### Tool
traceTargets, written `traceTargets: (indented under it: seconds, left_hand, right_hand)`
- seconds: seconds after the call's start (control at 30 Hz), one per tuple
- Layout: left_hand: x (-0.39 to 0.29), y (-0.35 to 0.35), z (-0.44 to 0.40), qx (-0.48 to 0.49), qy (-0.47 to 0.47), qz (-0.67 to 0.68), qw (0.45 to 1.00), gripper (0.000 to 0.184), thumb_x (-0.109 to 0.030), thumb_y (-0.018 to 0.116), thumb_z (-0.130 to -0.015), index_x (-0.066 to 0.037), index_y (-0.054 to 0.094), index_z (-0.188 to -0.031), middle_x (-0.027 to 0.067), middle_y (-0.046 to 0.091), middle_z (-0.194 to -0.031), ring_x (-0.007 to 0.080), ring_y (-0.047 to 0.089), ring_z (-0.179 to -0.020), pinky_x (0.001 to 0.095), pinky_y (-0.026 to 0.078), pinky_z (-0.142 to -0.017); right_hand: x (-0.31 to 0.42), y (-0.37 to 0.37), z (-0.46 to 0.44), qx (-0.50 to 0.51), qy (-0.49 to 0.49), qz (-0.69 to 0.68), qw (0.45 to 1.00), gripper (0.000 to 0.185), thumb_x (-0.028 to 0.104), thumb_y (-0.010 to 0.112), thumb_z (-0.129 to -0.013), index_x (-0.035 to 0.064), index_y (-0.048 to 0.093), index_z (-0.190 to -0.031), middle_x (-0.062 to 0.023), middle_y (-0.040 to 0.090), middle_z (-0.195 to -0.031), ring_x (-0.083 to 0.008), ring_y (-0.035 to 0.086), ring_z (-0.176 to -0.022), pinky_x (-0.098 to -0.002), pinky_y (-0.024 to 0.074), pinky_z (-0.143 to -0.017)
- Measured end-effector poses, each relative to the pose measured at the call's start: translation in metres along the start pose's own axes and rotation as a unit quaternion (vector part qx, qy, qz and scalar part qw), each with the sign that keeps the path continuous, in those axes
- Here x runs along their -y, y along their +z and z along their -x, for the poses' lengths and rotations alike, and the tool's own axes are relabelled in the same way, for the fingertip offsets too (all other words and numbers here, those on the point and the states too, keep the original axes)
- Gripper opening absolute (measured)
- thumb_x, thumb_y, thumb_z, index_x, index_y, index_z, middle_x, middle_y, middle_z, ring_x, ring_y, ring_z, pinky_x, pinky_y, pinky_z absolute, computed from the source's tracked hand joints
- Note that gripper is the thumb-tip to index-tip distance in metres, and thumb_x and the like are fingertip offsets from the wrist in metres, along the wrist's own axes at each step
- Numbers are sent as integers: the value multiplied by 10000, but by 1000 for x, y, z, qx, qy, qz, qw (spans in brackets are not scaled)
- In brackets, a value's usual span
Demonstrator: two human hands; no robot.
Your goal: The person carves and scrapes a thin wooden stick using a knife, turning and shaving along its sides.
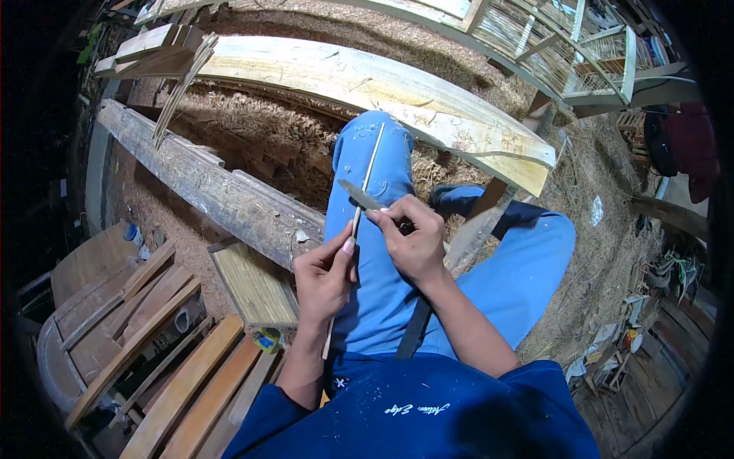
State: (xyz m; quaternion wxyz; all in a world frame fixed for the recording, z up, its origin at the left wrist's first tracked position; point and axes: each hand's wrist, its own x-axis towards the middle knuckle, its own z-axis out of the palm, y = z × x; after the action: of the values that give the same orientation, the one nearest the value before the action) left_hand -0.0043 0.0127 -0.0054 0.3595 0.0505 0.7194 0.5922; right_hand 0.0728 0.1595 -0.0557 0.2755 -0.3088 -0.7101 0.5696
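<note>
My left hand [325,277] is closed around a thin, pale wooden strip [374,159], which runs up along my thigh toward the knee. The strip's lower end shows below the wrist. In my right hand [417,239] is a knife [356,193], its short metal blade lying across the strip just above the left fingers. The right thumb presses near the base of the blade, and the fingers curl over the grip and hide most of it. A dark, flat length [414,330] lies below the right wrist; whether it belongs to the knife is unclear. Small shavings dot the blue trousers [367,306].
A broad plank [367,88] crosses beyond my knee, and a weathered beam [206,180] is at left. A bundle of thin strips [182,92] leans across both. Cut boards [183,382] lie lower left. Wood shavings [252,115] cover the ground. A slatted frame [566,46] stands upper right.
</note>
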Motion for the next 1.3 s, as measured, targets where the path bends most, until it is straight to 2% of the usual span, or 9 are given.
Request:
traceTargets:
  seconds: [0.1,0.17,0.33,0.53,0.57,0.63,1.13,1.2,1.3]
  left_hand:
    - [-6,-7,25,-15,-59,-47,997,300,-81,649,-1055,-3,714,-1338,-8,611,-638,37,483,-483,224,359,-432]
    - [1,-17,49,-17,-65,-41,997,300,-77,647,-1055,1,713,-1337,-5,609,-637,42,477,-474,226,355,-427]
    - [-5,-16,66,-28,-100,-5,995,293,-72,640,-1058,19,713,-1326,10,609,-628,53,464,-446,234,345,-410]
    - [-9,5,-17,6,-29,-40,999,324,-105,668,-1047,4,704,-1350,-4,652,-752,48,535,-542,223,379,-460]
    - [-2,9,-29,12,16,-29,999,318,-105,644,-1063,-10,699,-1361,-8,613,-651,45,471,-454,235,367,-411]
    - [-2,10,-35,27,11,-21,999,314,-102,647,-1061,-6,702,-1355,-10,615,-660,44,480,-471,234,372,-422]
    - [6,-21,66,-12,-39,-5,999,295,-96,664,-1053,5,719,-1325,0,623,-684,45,498,-510,224,359,-446]
    - [-2,-20,59,-11,-90,-34,995,302,-100,661,-1056,5,714,-1334,1,626,-688,47,498,-509,226,364,-444]
    - [0,-1,25,-17,-18,-23,999,310,-103,664,-1055,10,708,-1340,-2,627,-694,48,507,-518,224,380,-458]
  right_hand:
    - [-3,3,-5,-27,0,-9,1000,250,94,855,-863,-18,647,-780,-137,668,-750,-272,690,-681,-375,507,-625]
    - [-6,-1,-9,-21,65,1,998,253,96,852,-869,-17,645,-777,-135,670,-752,-258,695,-689,-370,514,-640]
    - [-7,0,-9,-36,54,-4,998,255,99,848,-879,-17,645,-775,-130,669,-744,-234,683,-681,-364,513,-645]
    - [-10,0,-1,-20,43,-51,998,216,88,841,-886,-15,676,-791,-114,678,-731,-169,669,-671,-343,505,-631]
    - [-13,0,0,-20,20,-66,997,207,84,840,-886,-14,683,-795,-111,681,-730,-156,663,-667,-339,502,-626]
    - [-11,-2,-1,-21,37,-68,997,213,83,839,-886,-16,676,-790,-114,676,-726,-164,660,-660,-341,499,-623]
    - [-11,3,-6,-57,65,-7,996,244,78,839,-883,-25,640,-784,-115,631,-695,-176,621,-617,-338,472,-592]
    - [-11,5,-6,-62,68,-11,996,243,78,839,-883,-27,645,-782,-110,635,-695,-167,620,-620,-335,476,-595]
    - [-11,3,-4,-38,66,-57,995,236,78,841,-884,-29,659,-781,-99,650,-710,-145,622,-637,-326,484,-606]
